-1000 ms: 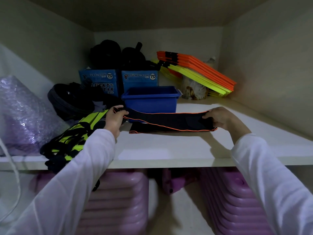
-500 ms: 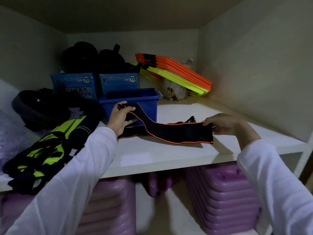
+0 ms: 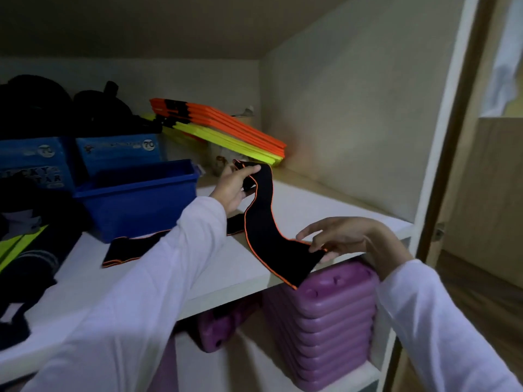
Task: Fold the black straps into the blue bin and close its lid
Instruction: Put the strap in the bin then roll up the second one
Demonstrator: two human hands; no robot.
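**Black strap held between two hands over the shelf edge**

Black fabric with orange edging ran between both hands. The left hand [image 3: 230, 186] pinched the far end of the black strap [image 3: 261, 219], raised above the white shelf [image 3: 169, 267], thumb over the cloth. The right hand [image 3: 336, 239] pinched the near end at the shelf's front edge, its other fingers loosely spread, and the strap's corner hung past the edge. A second black strap [image 3: 124, 251] lay flat on the shelf to the left, partly behind the left sleeve. The blue bin [image 3: 135, 199] stood open further left, just beyond it. Orange and yellow flat panels [image 3: 223, 131] leaned at the far right corner. Purple ribbed blocks [image 3: 325, 321] sat stacked below the shelf.
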